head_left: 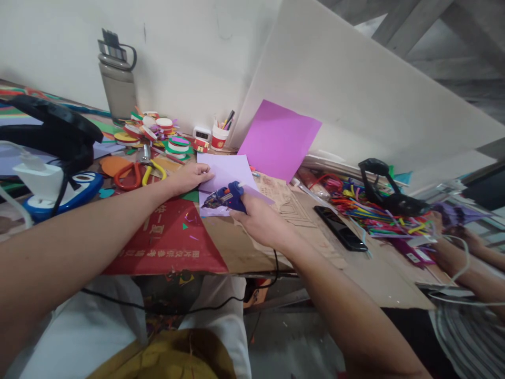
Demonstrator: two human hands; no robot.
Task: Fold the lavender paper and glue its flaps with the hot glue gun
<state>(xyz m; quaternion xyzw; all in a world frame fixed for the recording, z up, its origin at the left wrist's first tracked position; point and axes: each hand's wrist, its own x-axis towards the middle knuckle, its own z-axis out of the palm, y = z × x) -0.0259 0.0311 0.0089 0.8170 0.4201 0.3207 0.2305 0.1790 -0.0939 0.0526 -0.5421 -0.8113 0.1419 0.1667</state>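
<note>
"One right hand (256, 218), wrapped round blue plastic glue gun (232, 197), tip toward nine?"

"Yep. Lilac rectangular paper (226, 166): ten o'clock off it."

"Nearer hand?"

"Left hand (193, 176), touching paper's nine-o'clock edge, fingers bunched; pinch unclear."

One head-worn view, forward and down

It looks from above the lap (226, 321) at six o'clock, across the surface (386, 273) to the wall (189, 63) at twelve, with left hand (193, 177) and right hand (258, 220) near centre, within reach
</note>
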